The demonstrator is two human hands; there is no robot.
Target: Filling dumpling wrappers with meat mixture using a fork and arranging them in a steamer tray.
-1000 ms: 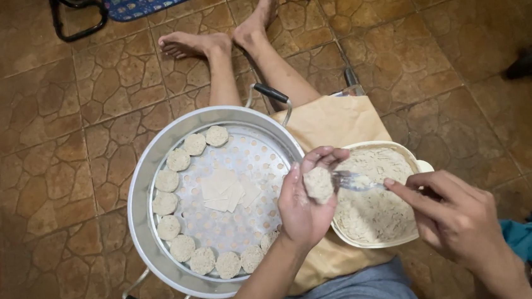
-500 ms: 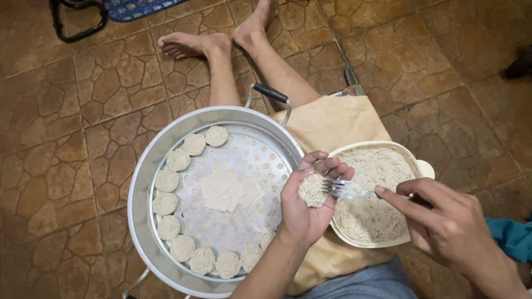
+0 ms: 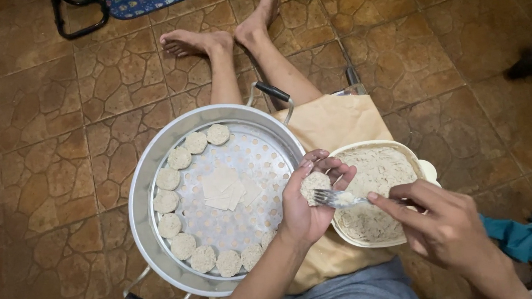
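Left hand [image 3: 308, 206] cupped around a half-filled dumpling [image 3: 314, 185]; right hand [image 3: 439, 224] pinching a fork [image 3: 336, 198], pressing filling in. Filling step, apparently. Bowl of filling [image 3: 377, 194] just right, steamer tray [image 3: 154, 177] left, ringed with finished dumplings [image 3: 181, 157].

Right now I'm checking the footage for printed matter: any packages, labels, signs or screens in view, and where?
None show.
Nearest kind, a cream oval tub of pale filling, unlabelled, on the lap beside the right hand.
Blue patterned mat, top edge, floor: small multicoloured motifs, too small to tell.
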